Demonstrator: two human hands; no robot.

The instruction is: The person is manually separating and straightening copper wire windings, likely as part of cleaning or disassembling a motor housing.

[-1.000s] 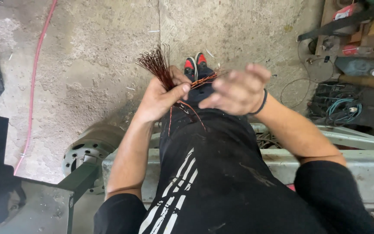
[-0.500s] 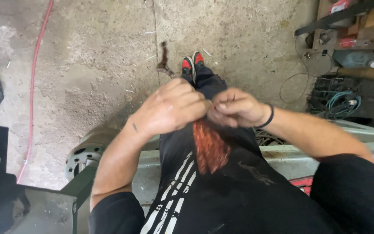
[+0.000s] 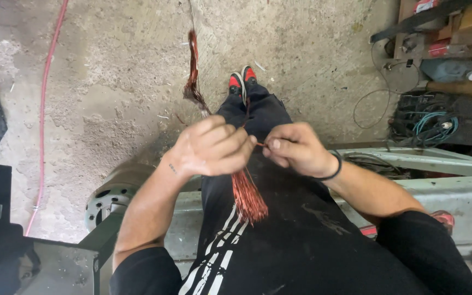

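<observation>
My left hand (image 3: 211, 147) is closed around a bundle of thin copper wires (image 3: 245, 194). One frayed end of the bundle hangs down over my black trousers; the other end rises past the hand as a twisted strand (image 3: 192, 71) over the concrete floor. My right hand (image 3: 296, 148) sits just to the right, thumb and forefinger pinching a single strand that comes out of the bundle. A black band is on my right wrist. My red and black shoes (image 3: 242, 79) show beyond the hands.
A grey metal housing (image 3: 110, 194) lies below my left arm. A pale metal frame (image 3: 438, 164) runs under my right arm. A red cable (image 3: 47, 82) crosses the floor at left. Coiled wires, a box and a bottle (image 3: 449, 68) crowd the upper right corner.
The wire bundle has been turned: its frayed end pointed up from my left hand, now it hangs over my lap. My right hand has closed onto a strand.
</observation>
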